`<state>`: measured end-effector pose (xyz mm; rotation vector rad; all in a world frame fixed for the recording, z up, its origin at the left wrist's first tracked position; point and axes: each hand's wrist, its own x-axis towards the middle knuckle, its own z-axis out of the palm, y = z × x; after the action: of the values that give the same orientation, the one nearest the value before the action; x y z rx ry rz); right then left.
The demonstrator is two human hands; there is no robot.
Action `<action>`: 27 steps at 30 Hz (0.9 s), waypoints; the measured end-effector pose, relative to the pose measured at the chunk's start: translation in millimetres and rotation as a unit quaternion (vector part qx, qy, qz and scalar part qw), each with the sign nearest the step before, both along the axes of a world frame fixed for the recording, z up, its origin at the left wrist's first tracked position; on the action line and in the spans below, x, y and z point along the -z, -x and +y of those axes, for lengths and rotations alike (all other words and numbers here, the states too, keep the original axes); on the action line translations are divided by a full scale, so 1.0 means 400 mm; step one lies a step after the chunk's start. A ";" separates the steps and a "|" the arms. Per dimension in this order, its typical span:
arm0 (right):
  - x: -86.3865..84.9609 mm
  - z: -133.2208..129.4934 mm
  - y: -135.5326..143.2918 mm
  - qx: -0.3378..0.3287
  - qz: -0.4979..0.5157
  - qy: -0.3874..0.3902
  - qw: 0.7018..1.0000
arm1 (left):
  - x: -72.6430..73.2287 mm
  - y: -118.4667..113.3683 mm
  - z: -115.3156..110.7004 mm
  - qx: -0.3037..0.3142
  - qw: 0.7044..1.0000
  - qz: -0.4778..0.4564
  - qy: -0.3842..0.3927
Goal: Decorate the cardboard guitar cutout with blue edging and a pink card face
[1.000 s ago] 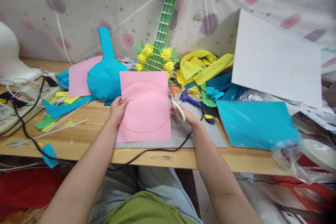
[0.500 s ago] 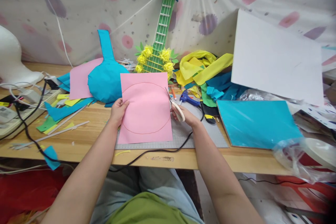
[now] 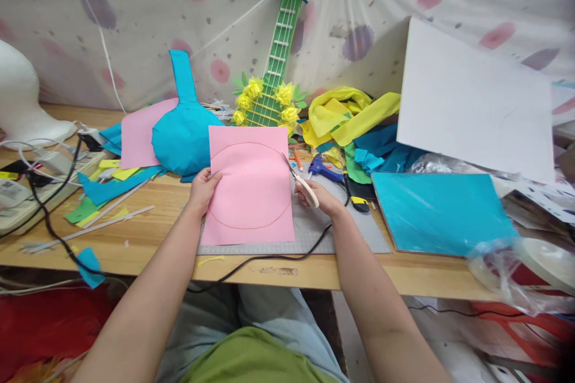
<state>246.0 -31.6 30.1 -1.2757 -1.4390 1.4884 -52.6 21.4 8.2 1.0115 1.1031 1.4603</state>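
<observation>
A pink sheet [image 3: 249, 191] with a large drawn circle is held up above the grey cutting mat [image 3: 363, 239]. My left hand [image 3: 205, 191] pinches its left edge, thumb on the front face. White-handled scissors [image 3: 306, 190] are in my right hand [image 3: 317, 197], whose fingers are closed round the handles. Their blades point up and left and meet the sheet's right edge near the drawn line. Whether the blades have cut into the sheet there I cannot make out clearly.
Behind the sheet stand a blue banjo-shaped piece [image 3: 184, 137] and a green guitar-like craft [image 3: 274, 78] with yellow flowers. A blue glue gun [image 3: 324, 169] lies right of my scissors. A blue board [image 3: 442, 209] is farther right. A black cable [image 3: 269, 258] crosses the mat.
The scissors' blades have tilted slightly further left against the sheet's right edge. Both hands keep their hold, and the view has shifted a little.
</observation>
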 end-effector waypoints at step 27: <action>0.001 0.006 -0.034 -0.023 -0.013 0.026 0.999 | -0.002 0.005 -0.004 0.019 1.000 0.017 0.009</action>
<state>259.7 -29.1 29.6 -1.3050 -1.4655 1.5537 -54.4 20.0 9.0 1.0427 1.1129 1.4049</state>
